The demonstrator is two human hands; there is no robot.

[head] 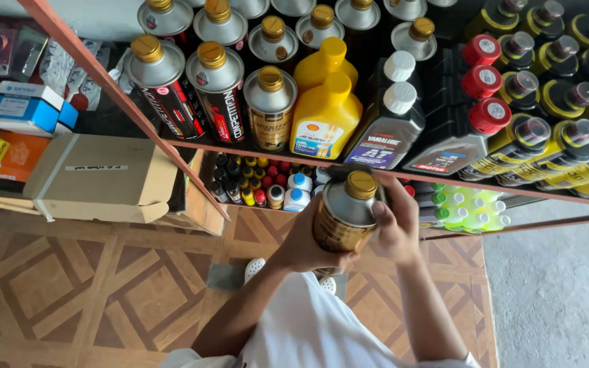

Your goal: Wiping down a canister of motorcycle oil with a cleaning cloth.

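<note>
I hold a metal oil can (344,217) with a silver top and a gold screw cap in front of the shelf. My left hand (308,247) wraps around its lower body from the left and below. My right hand (395,219) grips its right side, fingers curled near the shoulder. The can is upright, below the front rail of the shelf (288,155). Right behind it on the shelf stand similar gold-capped cans (270,109), two yellow plastic bottles (326,116) and dark bottles with white caps (391,126).
Dark bottles with red caps (468,129) and yellow-black bottles (567,146) fill the shelf's right side. Small bottles (274,185) sit on a lower shelf. A cardboard box (100,178) lies at the left, with blue-white boxes (28,109) behind. Patterned floor tiles (83,286) lie below.
</note>
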